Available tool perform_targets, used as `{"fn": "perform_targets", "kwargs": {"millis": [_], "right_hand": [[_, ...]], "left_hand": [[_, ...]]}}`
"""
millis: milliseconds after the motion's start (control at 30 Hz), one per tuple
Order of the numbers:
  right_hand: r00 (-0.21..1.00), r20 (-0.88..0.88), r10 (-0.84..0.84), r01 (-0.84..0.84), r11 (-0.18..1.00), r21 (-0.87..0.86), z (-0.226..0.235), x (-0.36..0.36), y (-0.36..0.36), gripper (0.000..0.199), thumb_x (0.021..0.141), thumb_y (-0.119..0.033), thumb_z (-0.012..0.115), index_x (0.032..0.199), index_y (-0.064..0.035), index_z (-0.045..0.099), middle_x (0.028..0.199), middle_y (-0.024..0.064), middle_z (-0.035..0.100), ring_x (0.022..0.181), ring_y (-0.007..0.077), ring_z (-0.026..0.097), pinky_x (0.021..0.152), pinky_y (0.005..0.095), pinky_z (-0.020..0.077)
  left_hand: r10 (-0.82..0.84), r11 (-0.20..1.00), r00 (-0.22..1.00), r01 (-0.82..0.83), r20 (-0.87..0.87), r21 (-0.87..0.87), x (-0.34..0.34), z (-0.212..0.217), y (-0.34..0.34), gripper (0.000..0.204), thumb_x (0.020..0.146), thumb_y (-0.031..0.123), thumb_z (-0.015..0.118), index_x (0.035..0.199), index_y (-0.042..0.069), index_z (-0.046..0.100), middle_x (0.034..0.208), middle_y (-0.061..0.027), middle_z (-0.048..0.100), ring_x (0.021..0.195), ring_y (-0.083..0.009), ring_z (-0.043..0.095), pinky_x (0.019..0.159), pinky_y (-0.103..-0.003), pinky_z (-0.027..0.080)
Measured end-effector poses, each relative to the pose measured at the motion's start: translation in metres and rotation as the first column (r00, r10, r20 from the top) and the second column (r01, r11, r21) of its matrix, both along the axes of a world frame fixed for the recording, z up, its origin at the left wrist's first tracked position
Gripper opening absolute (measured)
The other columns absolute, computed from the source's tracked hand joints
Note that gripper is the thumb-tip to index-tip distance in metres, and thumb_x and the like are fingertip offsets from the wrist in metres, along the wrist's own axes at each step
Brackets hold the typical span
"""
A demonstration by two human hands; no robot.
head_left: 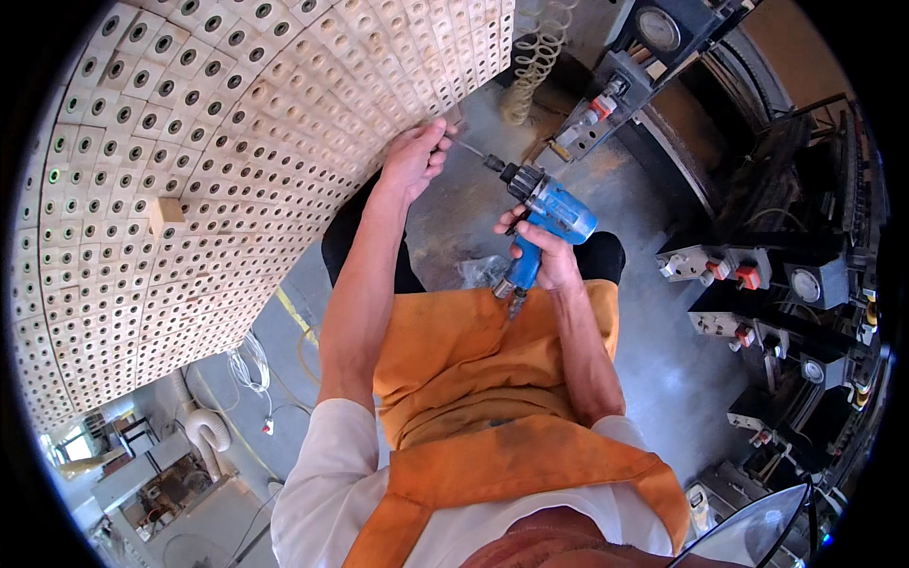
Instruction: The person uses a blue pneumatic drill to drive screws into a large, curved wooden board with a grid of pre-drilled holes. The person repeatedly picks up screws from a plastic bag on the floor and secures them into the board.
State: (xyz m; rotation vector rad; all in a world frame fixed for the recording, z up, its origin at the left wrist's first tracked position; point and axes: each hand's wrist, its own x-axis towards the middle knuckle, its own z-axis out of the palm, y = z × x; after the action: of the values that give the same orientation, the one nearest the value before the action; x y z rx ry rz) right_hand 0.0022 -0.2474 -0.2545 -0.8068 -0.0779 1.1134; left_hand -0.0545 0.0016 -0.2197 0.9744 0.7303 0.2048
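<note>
My right hand (547, 251) is wrapped round the grip of a blue pneumatic driver (562, 210), which points up and to the left. From its black chuck a long thin bit (471, 150) reaches toward my left hand (417, 159). The left fingers are pinched together by the bit's tip, and what they hold is too small to make out. Beside that hand rises a big stack of pale wooden blocks (312, 123) with round holes. Many holes on the left have dark-rimmed metal inserts, while those nearer my left hand look bare.
One loose wooden block (168, 215) sits against the stack's face. A coiled air hose (538, 62) hangs at the top. Dark machinery with gauges (806, 286) lines the right side. A clear plastic bag (483, 272) lies between my legs, and a white cable (251, 369) lies at left.
</note>
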Motion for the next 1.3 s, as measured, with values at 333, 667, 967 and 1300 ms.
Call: {"fn": "perform_targets", "kwargs": {"millis": [333,667,967,1300], "right_hand": [[0.991,-0.054,-0.119,0.123,0.989,0.077,0.005,-0.014,0.035,0.022,0.088,-0.009,0.062,0.109,-0.0052,0.056,0.105,0.0099,0.065,0.1,0.0218,0.064,0.063,0.0255,0.0473],[0.978,-0.122,-0.167,0.176,0.982,0.074,0.004,-0.021,0.053,0.021,0.087,-0.007,0.063,0.106,-0.0048,0.056,0.101,0.0088,0.066,0.097,0.0207,0.065,0.063,0.0269,0.0467],[0.982,-0.092,-0.166,0.171,0.984,0.046,0.01,-0.023,0.056,0.022,0.086,-0.009,0.064,0.107,-0.0045,0.057,0.101,0.0088,0.066,0.097,0.021,0.066,0.063,0.0263,0.047],[0.99,-0.066,-0.127,0.129,0.991,0.033,0.018,-0.018,0.025,0.025,0.087,-0.01,0.063,0.111,-0.0045,0.057,0.107,0.011,0.065,0.101,0.0217,0.064,0.063,0.0257,0.0478]], "left_hand": [[0.138,0.979,0.956,-0.092,0.26,-0.182,0.015,-0.004,0.001,0.032,0.099,0.027,0.049,0.121,0.004,0.053,0.081,0.0013,0.051,0.062,-0.0058,0.041,0.046,-0.017,0.032],[0.074,0.976,0.99,-0.048,0.117,-0.215,0.008,-0.014,-0.002,0.027,0.101,0.027,0.044,0.103,0.002,0.051,0.083,-0.0027,0.051,0.06,-0.0071,0.042,0.043,-0.018,0.032],[0.051,0.974,0.992,-0.024,0.114,-0.225,-0.014,-0.024,-0.001,0.023,0.099,0.022,0.047,0.108,0.001,0.052,0.084,-0.0028,0.052,0.061,-0.0079,0.045,0.044,-0.019,0.033],[0.111,0.992,0.97,-0.094,0.216,-0.088,-0.004,-0.008,0.002,0.021,0.099,0.021,0.048,0.107,0.003,0.055,0.084,-0.0016,0.055,0.059,-0.0076,0.044,0.045,-0.019,0.033]]}}
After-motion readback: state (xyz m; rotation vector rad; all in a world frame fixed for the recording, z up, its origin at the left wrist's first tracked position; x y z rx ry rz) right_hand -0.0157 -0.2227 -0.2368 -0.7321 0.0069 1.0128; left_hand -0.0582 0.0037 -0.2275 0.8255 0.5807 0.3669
